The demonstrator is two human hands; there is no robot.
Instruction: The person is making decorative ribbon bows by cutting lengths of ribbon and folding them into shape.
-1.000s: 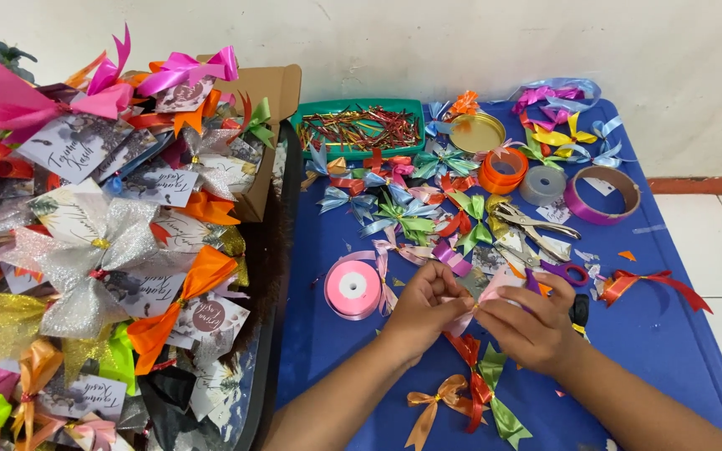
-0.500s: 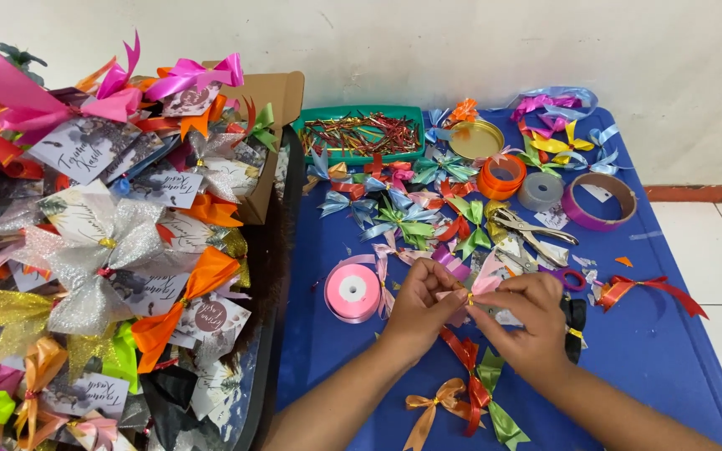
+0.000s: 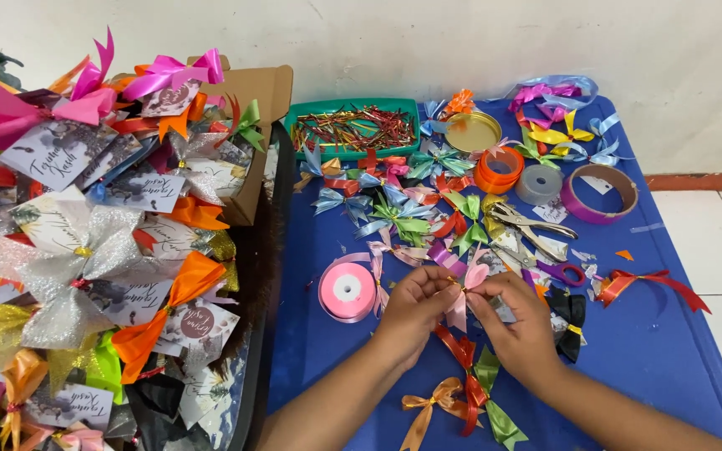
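Note:
Both hands meet over the blue table (image 3: 670, 351). My left hand (image 3: 411, 311) and my right hand (image 3: 518, 321) pinch a small pink ribbon bow (image 3: 465, 288) between their fingertips, at its gold-tied middle. A pink ribbon spool (image 3: 348, 292) lies just left of my left hand. Below the hands rest finished bows: a red one (image 3: 460, 351), a green one (image 3: 495, 409) and an orange one (image 3: 432, 405). A black bow (image 3: 572, 317) sits right of my right hand.
Several coloured bows (image 3: 411, 209) cover the table's middle. A green tray of twist ties (image 3: 353, 127), a gold lid (image 3: 473, 131), orange (image 3: 499, 169), grey (image 3: 538, 184) and purple (image 3: 600, 194) rolls, a hole punch (image 3: 532, 225) and scissors (image 3: 557, 271) lie behind. Gift packets with bows (image 3: 102, 250) fill the left.
The hands have drawn closer together on the pink bow and lifted it slightly; the fingers have shifted to its middle. Everything else on the table stays put.

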